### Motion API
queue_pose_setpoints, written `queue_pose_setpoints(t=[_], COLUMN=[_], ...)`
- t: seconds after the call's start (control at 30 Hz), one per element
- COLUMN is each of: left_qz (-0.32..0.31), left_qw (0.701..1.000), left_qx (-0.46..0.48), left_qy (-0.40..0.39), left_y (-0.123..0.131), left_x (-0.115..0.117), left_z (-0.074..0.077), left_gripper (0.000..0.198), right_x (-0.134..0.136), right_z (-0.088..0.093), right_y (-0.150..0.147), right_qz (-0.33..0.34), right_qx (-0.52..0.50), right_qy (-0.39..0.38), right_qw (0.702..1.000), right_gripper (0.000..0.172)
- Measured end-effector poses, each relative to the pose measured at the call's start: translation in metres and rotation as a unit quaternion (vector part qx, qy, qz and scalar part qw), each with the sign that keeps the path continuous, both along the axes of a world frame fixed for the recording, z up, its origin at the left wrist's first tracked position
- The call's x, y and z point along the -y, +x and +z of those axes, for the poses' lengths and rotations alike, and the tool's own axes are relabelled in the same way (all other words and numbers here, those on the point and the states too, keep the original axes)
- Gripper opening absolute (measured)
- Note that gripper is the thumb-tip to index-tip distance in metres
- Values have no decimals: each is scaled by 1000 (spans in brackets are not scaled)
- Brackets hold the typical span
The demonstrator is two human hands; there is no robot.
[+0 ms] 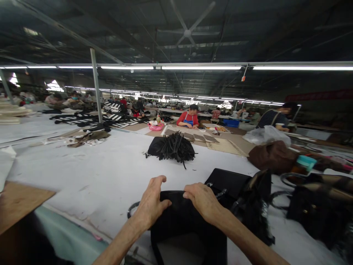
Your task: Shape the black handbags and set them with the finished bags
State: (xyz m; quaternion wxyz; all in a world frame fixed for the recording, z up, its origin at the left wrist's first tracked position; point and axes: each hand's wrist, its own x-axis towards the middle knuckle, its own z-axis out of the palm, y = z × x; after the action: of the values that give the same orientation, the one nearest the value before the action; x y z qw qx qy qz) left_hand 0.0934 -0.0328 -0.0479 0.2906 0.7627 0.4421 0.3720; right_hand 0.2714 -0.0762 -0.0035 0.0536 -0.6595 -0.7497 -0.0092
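Observation:
A black handbag (190, 228) stands at the table's near edge, right in front of me. My left hand (151, 200) is at its upper left corner, with thumb and fingers spread apart. A dark wrapped handle (132, 209) sticks out beside that wrist. At the bag's top edge, my right hand (205, 202) has its fingers closed on the rim. The fingertips on the far side of the rim are partly hidden. Farther up the table lies a heap of thin black strips (176, 147) on black material.
More black bags (228, 184) lie close on my right, with others (317, 206) beyond. A brown bundle (273, 156) and clear plastic (267, 134) sit behind them. Brown board (23, 202) lies at left. A person in red (189, 117) works across the white table (91, 173).

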Motion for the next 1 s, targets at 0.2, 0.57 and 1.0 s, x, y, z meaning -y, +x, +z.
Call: queue_pose_setpoints(t=[0.2, 0.57, 1.0], left_qz=[-171, -198, -152], left_qw=[958, 960, 987], left_qx=[119, 58, -13], left_qy=[-197, -192, -47], left_y=[-10, 0, 2], left_x=[-10, -20, -6], left_z=[5, 15, 7], left_gripper=[32, 33, 31], right_x=[0, 1, -1], right_z=[3, 3, 1], right_y=[-2, -3, -6], right_qz=[-6, -9, 19], right_qx=[-7, 1, -76], right_qy=[-13, -13, -16], right_qw=[1000, 1000, 997], right_gripper=[26, 27, 28])
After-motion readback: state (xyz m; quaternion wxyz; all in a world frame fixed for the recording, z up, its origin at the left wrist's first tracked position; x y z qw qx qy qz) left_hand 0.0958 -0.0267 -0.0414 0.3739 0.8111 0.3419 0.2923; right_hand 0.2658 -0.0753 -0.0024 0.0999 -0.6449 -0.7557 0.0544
